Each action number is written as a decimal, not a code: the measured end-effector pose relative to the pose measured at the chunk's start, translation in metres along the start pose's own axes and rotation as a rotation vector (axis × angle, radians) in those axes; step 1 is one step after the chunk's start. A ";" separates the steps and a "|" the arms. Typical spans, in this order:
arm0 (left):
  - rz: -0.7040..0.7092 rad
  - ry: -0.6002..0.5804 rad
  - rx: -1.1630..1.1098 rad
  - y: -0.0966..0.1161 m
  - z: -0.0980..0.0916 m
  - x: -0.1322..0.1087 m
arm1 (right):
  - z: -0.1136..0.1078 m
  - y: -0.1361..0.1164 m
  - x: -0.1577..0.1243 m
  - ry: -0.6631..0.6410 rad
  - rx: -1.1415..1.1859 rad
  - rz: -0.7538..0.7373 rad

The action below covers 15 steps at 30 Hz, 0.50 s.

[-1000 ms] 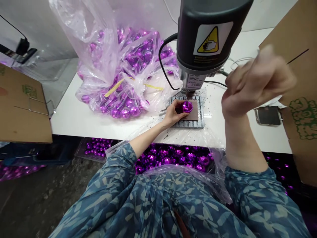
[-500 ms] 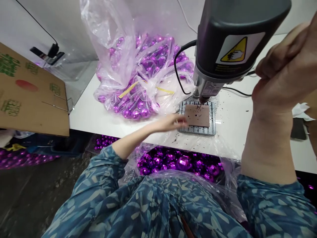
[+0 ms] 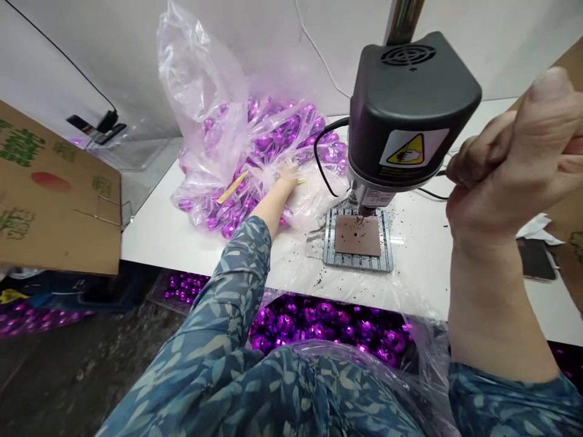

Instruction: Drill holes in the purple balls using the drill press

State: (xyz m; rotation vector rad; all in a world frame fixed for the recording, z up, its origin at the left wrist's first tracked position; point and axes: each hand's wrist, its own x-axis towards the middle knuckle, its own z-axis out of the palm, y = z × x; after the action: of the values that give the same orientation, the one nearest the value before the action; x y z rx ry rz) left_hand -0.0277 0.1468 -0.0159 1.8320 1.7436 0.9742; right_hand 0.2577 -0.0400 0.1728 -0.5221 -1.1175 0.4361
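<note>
My left hand reaches to a clear plastic bag of shiny purple faceted balls; the film blurs its fingers, so their grip cannot be made out. My right hand is closed at the right side of a black drill press, on its feed handle, which the fingers mostly hide. Below the drill chuck, a brown square board with a small dark hole lies on the slotted metal base plate. Dark shavings are scattered over the board and around the base.
Under the table's front edge sits a plastic-lined load of purple balls. A cardboard box stands at the left. A dark phone and white tissue lie at the right. A black cable loops beside the drill.
My left hand has moved from beside the board up and left to the plastic bag. My right hand stays closed by the drill press. The view has shifted, showing more of the drill's top.
</note>
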 end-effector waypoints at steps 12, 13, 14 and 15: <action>-0.374 -0.343 -0.907 0.043 -0.009 -0.137 | 0.002 0.012 0.003 0.043 0.092 -0.037; -0.393 -0.380 -0.978 0.046 -0.010 -0.149 | 0.003 0.013 0.003 0.051 0.092 -0.039; -0.406 -0.399 -1.022 0.049 -0.008 -0.160 | 0.003 0.014 0.002 0.059 0.087 -0.036; -0.410 -0.402 -1.043 0.051 -0.005 -0.169 | 0.003 0.014 0.002 0.064 0.085 -0.039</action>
State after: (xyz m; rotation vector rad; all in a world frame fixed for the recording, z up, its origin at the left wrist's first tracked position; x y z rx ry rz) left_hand 0.0095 -0.0255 -0.0091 0.8657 0.9734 0.9693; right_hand 0.2548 -0.0269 0.1667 -0.4359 -1.0411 0.4279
